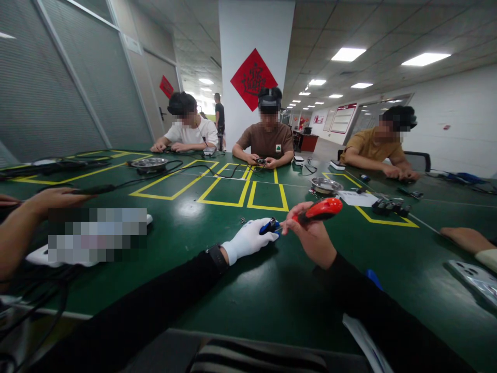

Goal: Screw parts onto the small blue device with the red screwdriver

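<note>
While the small blue part (269, 226) sits just below the middle of the frame, low over the green desk (272, 290), it is pinched in the fingers of the left hand (248, 239), which wears a white knit glove, probably for grip on so small a piece. What the part is cannot be told; it looks like hard, glossy plastic with a dark metal end. The right hand (312, 235), bare, has its fingers closed around a screwdriver (320, 209) with a rounded red-orange handle and black trim, its thin shaft angled down and left so the tip meets the part. Holding the part steady in one hand and driving with the other seems the reason for this pairing. Both forearms, in black sleeves, lie across the desk for support.

Right of centre stands a shallow metal bowl (325, 185), shiny and round, beside a white sheet of paper (357, 198) and a row of small black parts (390, 207). Yellow tape lines (267, 207) mark rectangles on the matte desk surface. Three people sit along the far side, each bent over small work.
</note>
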Motion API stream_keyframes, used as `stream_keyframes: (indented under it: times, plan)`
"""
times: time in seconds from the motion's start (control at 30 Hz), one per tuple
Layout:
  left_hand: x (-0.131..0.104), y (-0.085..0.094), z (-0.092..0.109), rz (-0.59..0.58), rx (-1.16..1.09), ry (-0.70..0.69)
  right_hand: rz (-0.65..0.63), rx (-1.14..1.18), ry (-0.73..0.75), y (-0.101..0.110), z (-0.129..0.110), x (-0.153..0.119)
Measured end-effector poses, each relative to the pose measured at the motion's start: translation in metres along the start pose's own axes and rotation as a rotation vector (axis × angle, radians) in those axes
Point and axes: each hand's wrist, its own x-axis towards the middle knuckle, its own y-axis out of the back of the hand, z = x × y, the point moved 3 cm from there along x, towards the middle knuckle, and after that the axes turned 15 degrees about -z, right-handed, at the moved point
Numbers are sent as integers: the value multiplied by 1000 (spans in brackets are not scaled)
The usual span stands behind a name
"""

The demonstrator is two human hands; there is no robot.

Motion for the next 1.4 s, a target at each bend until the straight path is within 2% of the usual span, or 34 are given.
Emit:
stream_keyframes:
  times: [0.13, 0.27, 0.4, 0.57, 0.77, 0.93, 1.07, 1.23, 1.33, 1.4]
  plan:
    - [0, -1, 0, -18, -14, 34, 57, -78, 15, 2, 6, -3]
    - [0, 0, 0, -7, -8, 21, 121, -229, 29, 6, 0, -4]
    - [1, 0, -1, -5, 1, 8, 55, -52, 8, 1, -2, -1]
    - [2, -2, -4, -25, -1, 13, 138, 116, 16, -2, 8, -3]
    - [2, -1, -3, -16, 15, 11, 155, -2, -17, -1, 5, -6]
    - [1, 0, -2, -10, 0, 7, 129, 102, 78, -6, 0, -3]
    - [1, 0, -2, -9, 14, 21, 156, 135, 56, -6, 5, -6]
    - [1, -1, -3, -34, -5, 23, 131, -152, 34, -3, -5, -8]
    - [2, -1, -3, -21, -15, 12, 63, -35, 23, -6, -7, -5]
    - [2, -1, -3, -22, -21, 13, 67, 81, 38, -9, -5, -4]
